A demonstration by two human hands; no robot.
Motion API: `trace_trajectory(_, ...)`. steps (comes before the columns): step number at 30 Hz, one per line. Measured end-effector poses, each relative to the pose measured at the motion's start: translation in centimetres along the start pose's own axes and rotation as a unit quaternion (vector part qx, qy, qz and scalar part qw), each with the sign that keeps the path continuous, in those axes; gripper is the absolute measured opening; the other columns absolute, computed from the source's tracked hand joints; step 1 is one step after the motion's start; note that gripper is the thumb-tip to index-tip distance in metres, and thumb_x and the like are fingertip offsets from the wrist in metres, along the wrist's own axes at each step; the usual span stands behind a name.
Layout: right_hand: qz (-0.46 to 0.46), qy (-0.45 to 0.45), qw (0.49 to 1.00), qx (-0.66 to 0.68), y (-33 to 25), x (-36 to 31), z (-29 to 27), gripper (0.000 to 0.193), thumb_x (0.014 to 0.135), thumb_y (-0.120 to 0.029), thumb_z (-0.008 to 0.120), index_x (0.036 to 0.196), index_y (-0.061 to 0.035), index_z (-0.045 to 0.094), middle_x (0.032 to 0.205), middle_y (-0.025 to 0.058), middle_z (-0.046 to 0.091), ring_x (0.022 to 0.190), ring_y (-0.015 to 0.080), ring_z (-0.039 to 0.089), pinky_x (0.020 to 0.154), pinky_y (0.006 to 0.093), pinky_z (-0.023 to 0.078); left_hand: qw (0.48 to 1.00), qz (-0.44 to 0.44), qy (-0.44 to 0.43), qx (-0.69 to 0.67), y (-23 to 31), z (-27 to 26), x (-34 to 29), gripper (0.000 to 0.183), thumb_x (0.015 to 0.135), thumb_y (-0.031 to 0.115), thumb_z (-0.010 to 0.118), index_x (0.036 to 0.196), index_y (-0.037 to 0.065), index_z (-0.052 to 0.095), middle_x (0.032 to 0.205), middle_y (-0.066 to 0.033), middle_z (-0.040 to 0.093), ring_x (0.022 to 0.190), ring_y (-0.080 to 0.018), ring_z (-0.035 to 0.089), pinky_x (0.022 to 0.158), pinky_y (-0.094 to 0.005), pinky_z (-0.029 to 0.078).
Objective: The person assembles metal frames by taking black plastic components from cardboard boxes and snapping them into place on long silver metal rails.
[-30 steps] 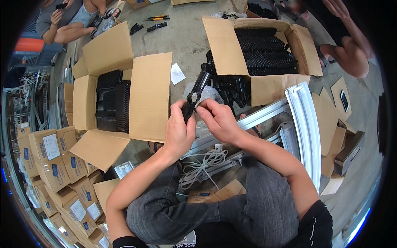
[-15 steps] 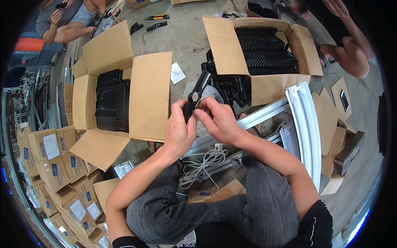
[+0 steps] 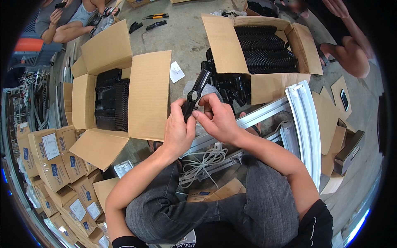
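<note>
A glossy black tubular bracket (image 3: pixel 199 84) with a round opening in its side is tilted up in front of me. My left hand (image 3: pixel 178 126) is wrapped round its lower end. My right hand (image 3: pixel 218 120) has its fingers curled against the same end, its thumb tip pressing on it. Anything small between those right fingers is hidden. Just beyond lie more loose black brackets (image 3: pixel 233 89) in a pile, beside a clear plastic bag (image 3: pixel 191 87). To the left, an open cardboard box (image 3: pixel 149 99) holds stacked black parts (image 3: pixel 108 99).
Another open box (image 3: pixel 264 89) of black parts stands at the far right. White metal rails (image 3: pixel 305 128) and a coiled grey cable (image 3: pixel 202 165) lie near my knees. Closed cartons (image 3: pixel 51 155) fill the left. A phone (image 3: pixel 344 100) rests on cardboard; other people sit at both far sides.
My right index finger has bent and drawn slightly back from the bracket, while the thumb stays on it. The bracket and my left hand have barely moved.
</note>
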State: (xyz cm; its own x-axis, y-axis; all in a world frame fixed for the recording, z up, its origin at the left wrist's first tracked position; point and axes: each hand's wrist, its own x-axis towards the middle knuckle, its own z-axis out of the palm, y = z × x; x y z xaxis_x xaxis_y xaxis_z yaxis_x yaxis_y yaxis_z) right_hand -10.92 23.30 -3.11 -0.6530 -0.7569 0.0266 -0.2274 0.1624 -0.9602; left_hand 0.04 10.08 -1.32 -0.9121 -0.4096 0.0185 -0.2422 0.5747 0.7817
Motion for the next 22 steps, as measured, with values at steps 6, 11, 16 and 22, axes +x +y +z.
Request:
trace_trajectory(6,-0.061,0.041,0.996,0.04,0.7,0.1,0.4,0.022,0.094,-0.02,0.066,0.099,-0.0011,0.057,0.066,0.0159,0.061,0.059,0.0334,0.063,0.054,0.0412,0.046,0.998,-0.051,-0.029,-0.034,0.1,-0.1,0.1,0.042,0.096,0.003,0.056,0.132,-0.005,0.037,0.11,-0.0217,0.059,0.098,-0.0298,0.061,0.085,-0.0388,0.049)
trace_trajectory(11,-0.032,0.013,0.998,0.054,0.9,0.2,0.5,0.023,0.098,-0.023,0.062,0.094,-0.0004,0.059,0.062,0.0151,0.058,0.055,0.0277,0.059,0.053,0.0373,0.044,1.0,-0.006,-0.007,-0.012,-0.2,0.1,0.1,0.038,0.097,0.005,0.056,0.13,-0.004,0.039,0.101,-0.0166,0.061,0.088,-0.0253,0.062,0.076,-0.0361,0.049)
trace_trajectory(16,0.032,0.056,0.982,0.176,2.7,1.0,0.5,0.028,0.101,-0.03,0.06,0.096,-0.0021,0.059,0.062,0.0025,0.053,0.051,0.0158,0.049,0.049,0.0318,0.039,0.953,-0.152,-0.096,-0.244,0.7,-0.9,0.6,0.035,0.096,0.006,0.058,0.127,0.0,0.041,0.093,-0.0105,0.059,0.078,-0.0182,0.059,0.071,-0.0326,0.05)
trace_trajectory(22,0.179,-0.084,0.775,0.6,3.1,1.5,-2.2,0.044,0.099,-0.036,0.063,0.131,-0.0072,0.055,0.065,-0.0078,0.042,0.05,0.0011,0.035,0.044,0.0197,0.024,0.709,-0.295,-0.261,-0.586,0.3,-1.7,0.7,0.039,0.095,0.012,0.063,0.127,0.005,0.042,0.092,-0.0093,0.058,0.074,-0.0172,0.058,0.07,-0.0379,0.054)
